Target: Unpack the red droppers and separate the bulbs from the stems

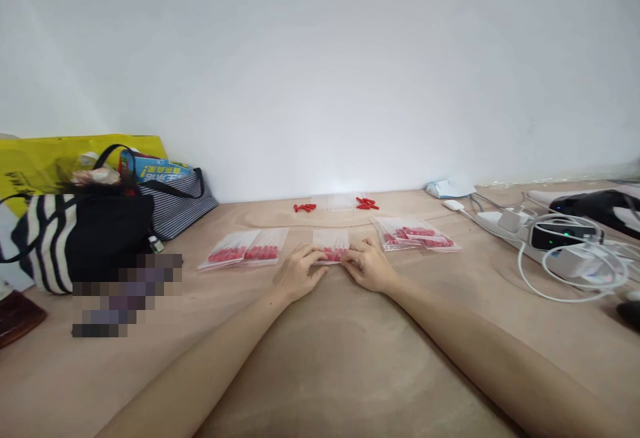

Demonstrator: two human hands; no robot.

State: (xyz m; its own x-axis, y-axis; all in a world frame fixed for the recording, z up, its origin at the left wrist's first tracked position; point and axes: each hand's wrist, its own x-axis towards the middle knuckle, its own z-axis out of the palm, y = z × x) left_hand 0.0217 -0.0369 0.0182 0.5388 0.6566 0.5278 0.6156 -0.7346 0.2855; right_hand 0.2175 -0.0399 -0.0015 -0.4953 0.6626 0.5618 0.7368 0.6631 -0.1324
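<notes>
A small clear plastic bag with red pieces along its near end lies flat on the table between my hands. My left hand has its fingers and thumb at the bag's near left corner. Curled at the near right corner, my right hand pinches the bag's edge. To the left lie two similar filled bags, overlapping. Several more filled bags are piled loosely to the right. Farther back, small red pieces sit beside flat clear bags, with another cluster of red pieces on their right.
A black bag with white stripes, a striped bag and a yellow bag stand at the left. On the right are a power strip, coiled white cables and a black device. A white wall rises behind the table.
</notes>
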